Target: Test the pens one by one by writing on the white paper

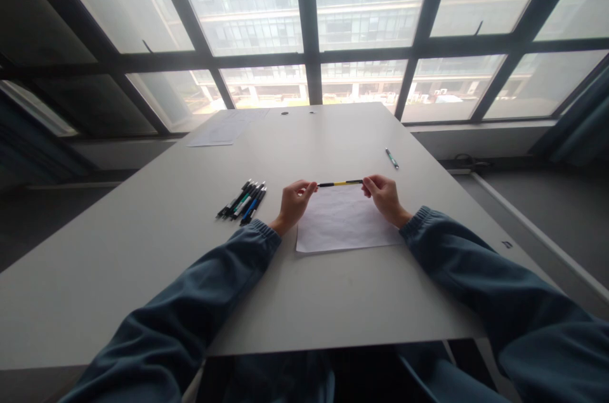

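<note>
Between my two hands a black and yellow pen [340, 183] is held level, just above the far edge of a white sheet of paper [349, 222]. The fingers of my left hand [295, 202] pinch its left end. At the other end, my right hand [383, 197] grips the black part between thumb and fingers. Left of my left hand lies a bunch of pens [242, 201] side by side, with black, green, white and blue barrels. A single green pen [391, 158] rests on the table beyond my right hand.
The white table [157, 276] stretches away to large framed windows [259, 3]. Several sheets of paper [221, 129] lie at its far left. Two small dark round items [284, 113] sit near the far edge. A cable [471, 160] lies beyond the right side.
</note>
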Available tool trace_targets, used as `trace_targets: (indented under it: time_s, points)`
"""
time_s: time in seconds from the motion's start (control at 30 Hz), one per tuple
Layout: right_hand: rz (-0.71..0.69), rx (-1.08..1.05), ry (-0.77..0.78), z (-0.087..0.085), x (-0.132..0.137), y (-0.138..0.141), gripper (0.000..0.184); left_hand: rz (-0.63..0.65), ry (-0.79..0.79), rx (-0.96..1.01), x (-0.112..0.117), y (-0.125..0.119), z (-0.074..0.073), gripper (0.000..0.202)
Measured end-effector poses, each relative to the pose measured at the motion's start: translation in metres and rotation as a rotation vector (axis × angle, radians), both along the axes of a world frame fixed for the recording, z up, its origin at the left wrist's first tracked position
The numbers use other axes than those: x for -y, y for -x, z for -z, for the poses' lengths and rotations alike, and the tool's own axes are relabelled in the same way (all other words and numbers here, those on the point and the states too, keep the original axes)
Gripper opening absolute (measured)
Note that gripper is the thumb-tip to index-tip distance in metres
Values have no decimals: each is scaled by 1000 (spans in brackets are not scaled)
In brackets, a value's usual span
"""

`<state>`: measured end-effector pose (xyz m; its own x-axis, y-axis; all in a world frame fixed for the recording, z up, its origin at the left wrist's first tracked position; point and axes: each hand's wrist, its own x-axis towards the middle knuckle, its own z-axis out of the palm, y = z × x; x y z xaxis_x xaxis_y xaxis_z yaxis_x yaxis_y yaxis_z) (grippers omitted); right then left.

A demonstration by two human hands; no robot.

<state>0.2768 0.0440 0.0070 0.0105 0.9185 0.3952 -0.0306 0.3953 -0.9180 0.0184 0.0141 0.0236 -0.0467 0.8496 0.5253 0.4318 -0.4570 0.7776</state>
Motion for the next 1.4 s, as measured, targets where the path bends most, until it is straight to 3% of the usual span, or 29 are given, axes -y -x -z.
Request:
trace_targets:
  time_s: [1.4]
  points:
    - [9, 35, 11, -2, 2, 0, 48, 19, 7, 0, -2, 0, 2, 40]
